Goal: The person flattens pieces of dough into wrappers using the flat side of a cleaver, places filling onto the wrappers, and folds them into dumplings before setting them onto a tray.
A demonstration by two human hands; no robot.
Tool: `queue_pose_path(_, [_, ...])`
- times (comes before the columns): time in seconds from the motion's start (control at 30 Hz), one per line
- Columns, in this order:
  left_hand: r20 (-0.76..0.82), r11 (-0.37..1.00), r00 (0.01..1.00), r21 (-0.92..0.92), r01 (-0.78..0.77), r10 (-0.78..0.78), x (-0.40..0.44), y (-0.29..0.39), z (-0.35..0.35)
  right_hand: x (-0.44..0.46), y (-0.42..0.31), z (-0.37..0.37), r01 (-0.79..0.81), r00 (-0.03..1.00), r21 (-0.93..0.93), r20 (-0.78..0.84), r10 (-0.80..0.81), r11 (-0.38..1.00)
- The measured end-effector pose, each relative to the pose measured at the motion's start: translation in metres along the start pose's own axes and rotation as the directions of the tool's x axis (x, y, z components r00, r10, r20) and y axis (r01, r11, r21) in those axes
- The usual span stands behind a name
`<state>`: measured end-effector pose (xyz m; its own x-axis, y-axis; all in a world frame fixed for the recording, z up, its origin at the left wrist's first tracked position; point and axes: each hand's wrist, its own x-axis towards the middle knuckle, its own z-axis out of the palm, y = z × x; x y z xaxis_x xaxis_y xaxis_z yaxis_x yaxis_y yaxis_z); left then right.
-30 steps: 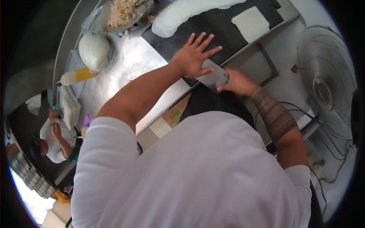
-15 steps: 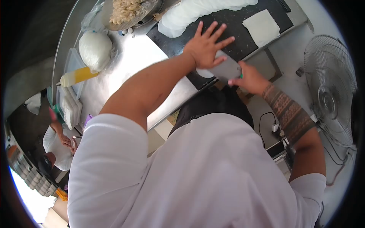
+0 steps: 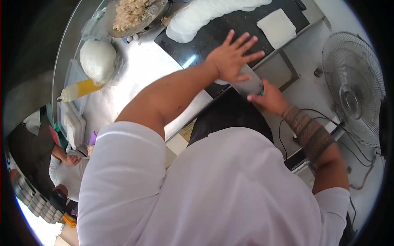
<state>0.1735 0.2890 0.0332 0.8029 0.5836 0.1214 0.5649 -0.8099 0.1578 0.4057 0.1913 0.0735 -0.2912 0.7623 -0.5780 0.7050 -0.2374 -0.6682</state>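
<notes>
My right hand point(image 3: 271, 97) is closed around the handle of a wide cleaver point(image 3: 251, 85), with a bit of green showing at the grip. The blade lies nearly flat at the near edge of a black board point(image 3: 180, 50). My left hand point(image 3: 234, 59) is spread open, its palm and thumb over the blade. Part of a thin white dough round point(image 3: 221, 82) shows beside the blade; the rest is hidden. Overlapping white dough rounds point(image 3: 209, 17) line the far side of the board. A folded white cloth point(image 3: 277, 28) lies on the board's right end.
Left on the metal table point(image 3: 141, 69) are a bowl point(image 3: 107, 20) of pale chopped filling, a bagged white lump point(image 3: 98, 61) and a squeeze bottle point(image 3: 82, 90) of yellow liquid. A standing fan point(image 3: 351, 98) is at right, cords below. Another person point(image 3: 67, 174) works at far left.
Both hands and the cleaver have moved slightly right and toward my body, across the board's near edge. The view has shifted a little. The other person's arm has changed position.
</notes>
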Motion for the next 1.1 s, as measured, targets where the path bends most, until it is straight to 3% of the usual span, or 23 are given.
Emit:
queue_pose_path(0.1, [-0.057, 0.994, 0.998, 0.110, 0.004, 0.002, 0.012, -0.030, -0.002, 0.037, 0.016, -0.006, 0.218, 0.966, -0.111, -0.114, -0.230, 0.970])
queue_pose_path(0.2, [-0.136, 0.991, 0.989, 0.128, -0.032, 0.049, 0.026, -0.072, 0.003, 0.060, -0.014, -0.023, 0.137, 0.980, -0.201, -0.114, -0.162, 0.970])
queue_pose_path(0.33, [-0.036, 0.989, 0.989, 0.018, -0.145, 0.146, 0.005, -0.046, -0.005, 0.019, -0.012, 0.007, 0.088, 0.996, 0.140, 0.017, -0.091, 0.986])
queue_pose_path(0.37, [0.027, 0.996, 0.996, -0.015, -0.089, 0.089, -0.010, -0.022, 0.003, 0.012, 0.015, 0.027, 0.119, 0.990, 0.192, 0.047, -0.130, 0.974])
queue_pose_path(0.4, [0.038, 0.991, 0.992, -0.071, -0.117, 0.120, -0.016, -0.003, 0.004, -0.004, 0.026, 0.042, 0.174, 0.984, 0.073, -0.052, -0.170, 0.982])
queue_pose_path(0.47, [0.009, 0.977, 0.988, -0.152, -0.153, 0.156, -0.001, 0.007, 0.009, -0.016, 0.020, 0.035, 0.005, 0.999, 0.172, -0.035, 0.001, 0.985])
queue_pose_path(0.7, [-0.097, 0.992, 0.990, 0.088, -0.092, 0.101, 0.043, -0.056, 0.005, 0.041, 0.008, -0.019, 0.110, 0.987, 0.017, -0.121, -0.107, 0.994])
queue_pose_path(0.8, [-0.135, 0.980, 0.971, 0.017, -0.199, 0.199, 0.054, -0.063, -0.021, 0.046, -0.011, -0.033, 0.065, 0.993, 0.055, -0.100, -0.059, 0.996])
queue_pose_path(0.9, [-0.127, 0.974, 0.967, -0.031, -0.225, 0.220, 0.034, -0.042, -0.012, 0.002, 0.003, 0.009, 0.087, 0.993, 0.089, -0.089, -0.079, 0.992])
queue_pose_path(0.93, [0.072, 0.988, 0.986, -0.045, -0.147, 0.150, 0.006, -0.012, 0.011, -0.005, 0.016, 0.022, 0.086, 0.992, 0.108, -0.097, -0.076, 0.990])
queue_pose_path(1.0, [0.038, 0.962, 0.969, -0.134, -0.238, 0.245, 0.019, 0.004, 0.007, -0.017, 0.036, 0.039, 0.039, 0.992, 0.169, -0.124, -0.018, 0.985])
queue_pose_path(1.1, [-0.002, 0.979, 0.979, -0.036, -0.202, 0.202, 0.049, -0.002, 0.010, -0.010, 0.040, 0.015, 0.001, 0.990, 0.120, -0.138, 0.016, 0.993])
